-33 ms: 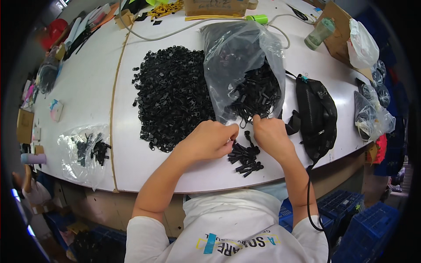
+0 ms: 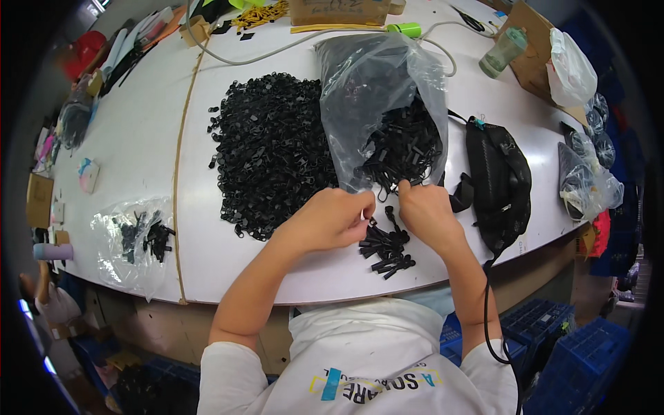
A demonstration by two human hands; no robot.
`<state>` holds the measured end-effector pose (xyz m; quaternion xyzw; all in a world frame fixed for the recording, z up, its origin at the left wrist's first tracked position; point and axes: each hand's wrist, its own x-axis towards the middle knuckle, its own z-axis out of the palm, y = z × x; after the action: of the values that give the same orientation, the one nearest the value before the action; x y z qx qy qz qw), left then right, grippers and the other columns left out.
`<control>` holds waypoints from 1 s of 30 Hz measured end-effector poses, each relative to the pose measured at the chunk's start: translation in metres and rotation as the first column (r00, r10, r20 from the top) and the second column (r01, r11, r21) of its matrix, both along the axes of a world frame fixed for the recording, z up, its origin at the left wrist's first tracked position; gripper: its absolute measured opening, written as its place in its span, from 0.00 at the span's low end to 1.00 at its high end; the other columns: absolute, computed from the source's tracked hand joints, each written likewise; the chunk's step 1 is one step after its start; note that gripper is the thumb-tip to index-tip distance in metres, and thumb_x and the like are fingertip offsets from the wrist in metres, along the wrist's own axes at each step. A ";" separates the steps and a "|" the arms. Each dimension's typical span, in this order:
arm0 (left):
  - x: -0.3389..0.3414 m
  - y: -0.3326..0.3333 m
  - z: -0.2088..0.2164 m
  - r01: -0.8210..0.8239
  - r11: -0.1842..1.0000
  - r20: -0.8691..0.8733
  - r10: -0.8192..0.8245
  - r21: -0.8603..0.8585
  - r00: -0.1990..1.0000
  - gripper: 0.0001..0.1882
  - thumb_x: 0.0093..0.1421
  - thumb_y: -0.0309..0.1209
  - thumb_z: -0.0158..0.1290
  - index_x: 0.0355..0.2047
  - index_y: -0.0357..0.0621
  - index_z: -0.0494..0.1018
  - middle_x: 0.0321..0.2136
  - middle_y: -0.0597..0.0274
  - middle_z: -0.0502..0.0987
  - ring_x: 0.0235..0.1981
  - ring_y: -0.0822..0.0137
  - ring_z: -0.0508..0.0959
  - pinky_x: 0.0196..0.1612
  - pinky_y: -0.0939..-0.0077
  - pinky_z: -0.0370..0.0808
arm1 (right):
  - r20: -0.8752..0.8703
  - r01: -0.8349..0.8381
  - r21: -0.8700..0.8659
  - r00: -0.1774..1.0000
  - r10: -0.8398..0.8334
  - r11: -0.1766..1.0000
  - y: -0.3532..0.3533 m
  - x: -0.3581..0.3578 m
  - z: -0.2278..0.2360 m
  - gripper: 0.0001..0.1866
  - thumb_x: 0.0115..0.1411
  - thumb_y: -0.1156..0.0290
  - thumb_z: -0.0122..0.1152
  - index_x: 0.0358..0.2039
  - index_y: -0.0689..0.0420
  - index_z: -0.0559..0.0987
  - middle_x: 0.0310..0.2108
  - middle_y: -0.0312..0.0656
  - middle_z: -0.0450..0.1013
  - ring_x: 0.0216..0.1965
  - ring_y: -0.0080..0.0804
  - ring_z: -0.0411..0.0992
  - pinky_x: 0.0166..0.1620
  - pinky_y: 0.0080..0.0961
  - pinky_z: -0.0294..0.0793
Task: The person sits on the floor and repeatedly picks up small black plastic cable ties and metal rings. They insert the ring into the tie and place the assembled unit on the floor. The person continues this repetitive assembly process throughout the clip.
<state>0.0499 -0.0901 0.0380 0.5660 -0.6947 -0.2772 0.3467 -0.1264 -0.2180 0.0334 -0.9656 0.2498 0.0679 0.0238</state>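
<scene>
My left hand (image 2: 330,220) is closed in a pinch at the near right edge of a large pile of small black zipper sliders (image 2: 273,149). Beside it, my right hand (image 2: 430,211) has its fingers curled together at the mouth of a clear plastic bag (image 2: 360,90). Black cord zipper pulls (image 2: 408,142) spill inside that bag's opening. Whatever either hand holds is too small or too hidden to make out. Between and just below the hands lies a small cluster of black pieces with cord loops (image 2: 387,249), resting on the white table (image 2: 228,273).
To the right lies a black mesh pouch (image 2: 498,183) with a strap. A smaller clear bag (image 2: 138,242) with black pieces rests at the left. Farther back are a grey cable (image 2: 277,57), a cardboard box (image 2: 339,12) and a greenish bottle (image 2: 503,52). Blue crates (image 2: 581,366) stand below the table.
</scene>
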 end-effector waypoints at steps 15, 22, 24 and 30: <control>0.011 -0.001 0.000 -0.077 0.979 -0.414 0.151 0.191 0.898 0.04 0.55 0.23 0.56 0.27 0.38 0.72 0.16 0.68 0.75 0.18 0.84 0.73 0.20 0.89 0.65 | 0.558 -0.444 0.828 0.591 -0.583 0.342 0.012 0.001 -0.002 0.02 0.64 0.79 0.44 0.38 0.61 0.64 0.26 0.34 0.66 0.25 0.16 0.63 0.29 0.15 0.63; 0.011 -0.002 -0.001 -0.049 0.991 -0.351 0.091 0.126 0.932 0.04 0.52 0.23 0.56 0.28 0.38 0.72 0.16 0.70 0.74 0.18 0.84 0.71 0.22 0.89 0.65 | 0.558 -0.333 0.790 0.738 -0.379 0.514 0.007 -0.003 -0.001 0.10 0.60 0.82 0.45 0.41 0.63 0.72 0.23 0.41 0.72 0.24 0.26 0.71 0.30 0.21 0.69; 0.010 0.000 0.000 -0.060 0.988 -0.365 0.109 0.145 0.925 0.04 0.51 0.22 0.56 0.27 0.38 0.71 0.16 0.70 0.74 0.18 0.84 0.70 0.21 0.89 0.65 | 0.517 -0.276 0.756 0.809 -0.281 0.594 0.006 -0.007 0.000 0.09 0.59 0.79 0.46 0.40 0.64 0.72 0.24 0.45 0.72 0.26 0.32 0.72 0.32 0.25 0.69; 0.010 0.000 0.003 -0.049 0.991 -0.326 0.089 0.127 0.941 0.05 0.51 0.23 0.57 0.27 0.38 0.71 0.16 0.69 0.74 0.18 0.83 0.71 0.21 0.88 0.67 | 0.551 -0.311 0.712 0.803 -0.227 0.630 0.014 -0.007 0.004 0.10 0.62 0.70 0.49 0.29 0.64 0.70 0.23 0.52 0.67 0.27 0.51 0.69 0.32 0.35 0.67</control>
<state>0.0598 -0.0897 0.0414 0.5548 -0.5891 -0.3959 0.4341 -0.1329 -0.2042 0.0371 -0.8349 0.1510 -0.1366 0.5114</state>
